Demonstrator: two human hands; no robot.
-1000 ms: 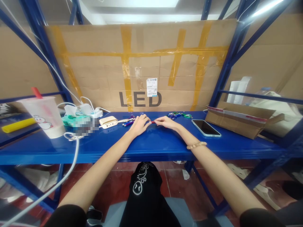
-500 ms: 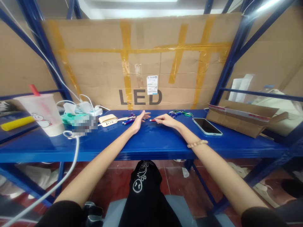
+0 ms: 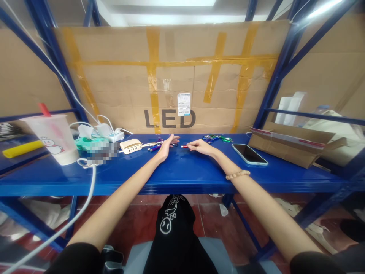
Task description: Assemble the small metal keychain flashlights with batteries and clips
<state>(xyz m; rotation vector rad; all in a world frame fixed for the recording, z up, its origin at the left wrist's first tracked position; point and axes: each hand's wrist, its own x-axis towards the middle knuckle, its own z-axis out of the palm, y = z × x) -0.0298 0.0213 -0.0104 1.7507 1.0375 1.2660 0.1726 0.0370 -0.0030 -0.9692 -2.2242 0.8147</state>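
Between the thumb and fingers of my right hand (image 3: pixel 202 147) is a small red tube (image 3: pixel 185 147) with a pale, silvery end that points left. It is held just over the blue tabletop (image 3: pixel 182 173). My left hand (image 3: pixel 166 149) rests on edge on the table, fingers stretched out and apart, holding nothing that I can see. Several slim blue and purple tubes (image 3: pixel 154 148) lie right behind and beside the left hand, partly hidden by it. Beyond my right hand sits a small heap of blue and green metallic pieces with clips (image 3: pixel 215 138).
On the left stand a plastic cup (image 3: pixel 61 142) with a red straw, a tissue pack (image 3: pixel 90 144), a cream-coloured device (image 3: pixel 131 146) and white cables. A phone (image 3: pixel 250 154) and an open cardboard box (image 3: pixel 288 146) lie on the right. Behind rises a large cardboard sheet (image 3: pixel 122 87).
The camera has tilted up very slightly, so the scene sits a little lower. Both hands and the red tube have hardly moved.
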